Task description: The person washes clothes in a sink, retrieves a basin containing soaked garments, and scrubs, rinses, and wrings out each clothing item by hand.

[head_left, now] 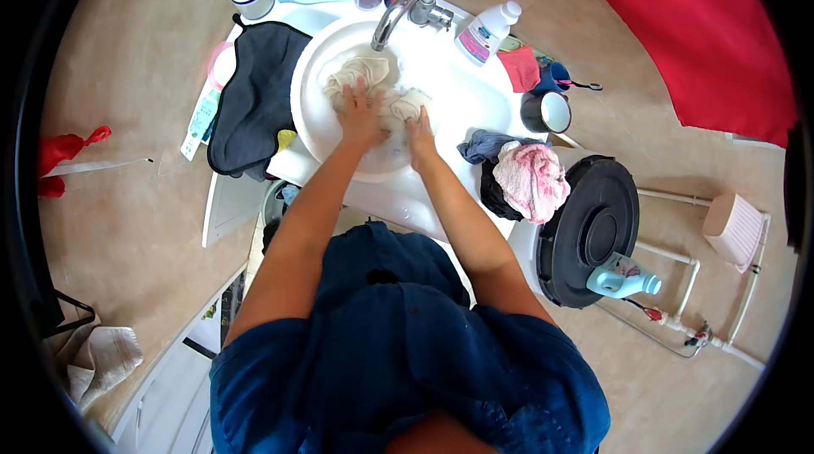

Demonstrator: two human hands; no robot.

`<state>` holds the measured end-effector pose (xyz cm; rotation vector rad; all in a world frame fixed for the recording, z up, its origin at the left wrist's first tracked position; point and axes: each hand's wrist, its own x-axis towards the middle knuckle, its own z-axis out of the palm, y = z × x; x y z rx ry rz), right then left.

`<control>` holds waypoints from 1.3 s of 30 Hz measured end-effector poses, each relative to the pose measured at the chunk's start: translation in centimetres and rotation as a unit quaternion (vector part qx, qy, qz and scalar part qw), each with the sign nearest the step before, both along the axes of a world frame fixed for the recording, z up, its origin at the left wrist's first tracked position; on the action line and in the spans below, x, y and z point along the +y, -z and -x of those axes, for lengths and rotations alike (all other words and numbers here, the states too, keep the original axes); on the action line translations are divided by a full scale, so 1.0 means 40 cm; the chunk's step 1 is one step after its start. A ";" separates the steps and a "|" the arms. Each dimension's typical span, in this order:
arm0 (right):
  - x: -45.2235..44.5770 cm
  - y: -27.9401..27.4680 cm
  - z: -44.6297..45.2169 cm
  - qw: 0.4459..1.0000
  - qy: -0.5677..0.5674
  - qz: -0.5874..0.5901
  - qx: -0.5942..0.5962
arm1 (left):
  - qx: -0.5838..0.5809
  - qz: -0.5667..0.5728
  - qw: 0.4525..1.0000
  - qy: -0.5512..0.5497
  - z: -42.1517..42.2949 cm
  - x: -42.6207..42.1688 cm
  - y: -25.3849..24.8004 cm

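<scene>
Left of the upper centre of the frame, a bunched, folded cream-coloured cloth [356, 72] lay inside a round, glossy white basin [303, 128]. The person's left hand [363, 122] rested on its lower edge, fingers spread apart rather than closed around it. Just to the right, a second cream bunch [407, 104] met the right hand [419, 142]; its fingers touched the near side, but whether they gripped could not be told. The fabric looked soft and limp; it was probably wet, so likely heavier than when dry, slick if soapy, and hardly fragile. The thick raised folds seemed the best hold, gathered by the handful, since a single edge would likely sag.

As for what was unclear, the left hand covered the cloth's middle, so one piece or two could not be settled. Glare and whitish water, perhaps suds, blurred the basin floor between the hands. The right palm was turned out of sight. At right of centre, a crumpled pink-and-white cloth [532, 183] partly covered darker fabric [494, 193], whose shape was lost.
</scene>
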<state>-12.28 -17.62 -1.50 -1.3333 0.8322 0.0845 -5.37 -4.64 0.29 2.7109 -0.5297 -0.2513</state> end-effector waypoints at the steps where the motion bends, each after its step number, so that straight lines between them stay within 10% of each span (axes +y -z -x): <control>1: 0.002 0.022 0.007 0.999 0.006 -0.041 0.029 | 0.042 0.005 0.999 0.019 0.010 -0.008 0.022; 5: -0.011 0.041 0.002 0.978 0.034 -0.192 0.071 | 0.092 0.128 0.987 0.006 -0.021 -0.043 0.132; 8: -0.047 0.045 -0.010 0.917 0.055 -0.388 -0.074 | 0.041 0.185 0.982 0.021 0.050 -0.101 -0.144; 14: -0.075 -0.015 -0.028 0.856 0.027 -0.494 -0.148 | -0.023 0.203 0.974 0.097 0.129 -0.157 -0.292; 22: -0.044 -0.212 -0.090 0.979 -0.065 -0.170 -0.097 | 0.010 0.047 0.999 -0.021 -0.084 -0.052 -0.166; 24: -0.071 -0.183 -0.102 0.989 -0.080 -0.039 -0.121 | 0.314 0.458 0.784 -0.276 -0.098 0.001 -0.152; 30: -0.149 -0.255 -0.130 0.959 -0.142 0.180 -0.166 | 0.310 0.491 0.750 -0.316 -0.107 0.101 -0.154; 33: -0.153 -0.214 -0.145 0.934 -0.100 0.290 -0.181 | 0.336 0.430 0.774 -0.321 -0.113 0.110 -0.162; 35: -0.151 -0.126 -0.145 0.893 -0.032 0.380 -0.240 | 0.273 0.291 0.886 -0.238 -0.136 0.134 -0.113; 39: -0.104 -0.008 -0.096 0.955 -0.039 0.275 -0.104 | 0.126 0.023 0.987 -0.094 -0.141 0.122 -0.035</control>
